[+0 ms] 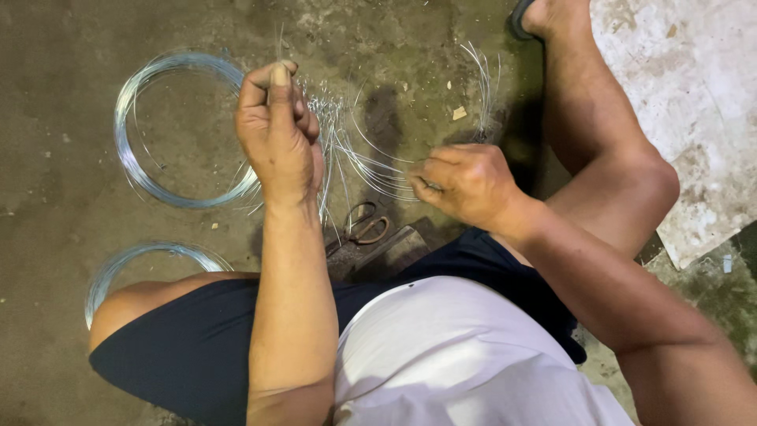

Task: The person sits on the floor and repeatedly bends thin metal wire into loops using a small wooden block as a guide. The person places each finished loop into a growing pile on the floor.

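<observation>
- The left hand (277, 134) is rising above the concrete floor (63, 197), its fingers (272, 83) curling tight together and pinching the upper ends of a bunch of thin wire strands (347, 154).
- The strands are hanging and fanning from that fist down toward the right, arching across the gap between both hands.
- The right hand (465, 183) is sitting lower and to the right, its fingers (430, 189) pressing together on the far ends of those same strands.
- A pair of scissors (364, 225) with reddish-brown handles is lying on a dark block (394, 248), just below the strands and between the 2 forearms.
- 2 coils of silvery wire are lying on the floor to the left: the upper coil (130, 154) is showing whole, with the left hand overlapping its right edge, and the lower coil (118, 264) is partly hiding behind the person's left knee.
- A loose tuft of cut wire pieces (485, 79) is lying beyond the right hand, near the person's right leg.
- A pale slab (694, 95) is filling the upper right corner.
</observation>
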